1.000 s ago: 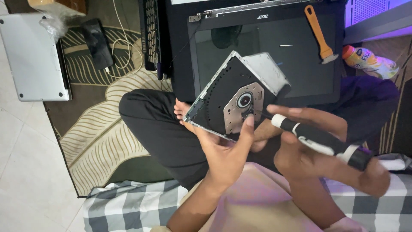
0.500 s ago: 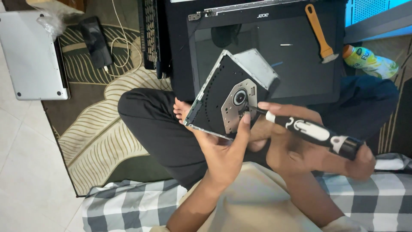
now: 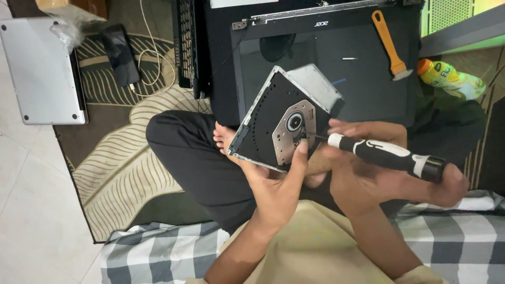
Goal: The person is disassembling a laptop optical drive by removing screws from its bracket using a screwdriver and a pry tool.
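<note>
My left hand (image 3: 276, 184) holds a slim optical disc drive (image 3: 273, 118) from below, thumb on its near edge; the drive is tilted, its black tray and metal spindle plate facing me. My right hand (image 3: 368, 173) grips a black-and-white screwdriver (image 3: 386, 154), whose tip touches the metal plate near the spindle. Both hands hover above my crossed legs in dark trousers.
A black opened laptop (image 3: 326, 68) lies ahead with an orange-handled brush (image 3: 388, 39) on it. A detached keyboard (image 3: 187, 44) stands left of it. A phone with white cable (image 3: 120, 55), a silver laptop (image 3: 39, 71), and a yellow bottle (image 3: 447, 76) rest on a patterned rug (image 3: 115, 163).
The screwdriver tip has moved left onto the drive's metal plate. The drive has shifted slightly in my left hand.
</note>
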